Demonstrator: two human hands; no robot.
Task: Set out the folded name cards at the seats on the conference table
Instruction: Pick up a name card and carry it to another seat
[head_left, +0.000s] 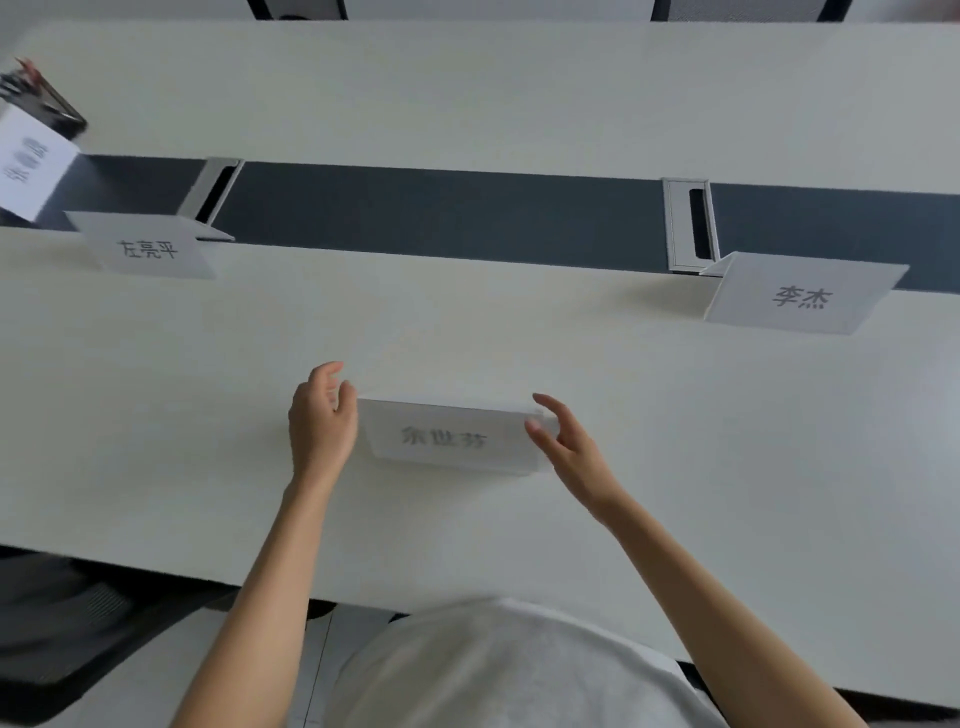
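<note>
A folded name card (453, 439) stands on the conference table (467, 322) before my seat, printed face toward me; my left hand (321, 415) and right hand (563, 441), fingers spread, bracket its ends to square it. Two placed cards (148, 248) (800, 297) line the dark centre strip (441, 208).

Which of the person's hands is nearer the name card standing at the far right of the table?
Right. The right hand lies below-left of the far-right name card; the left hand is farther left, beyond the centre card.
</note>
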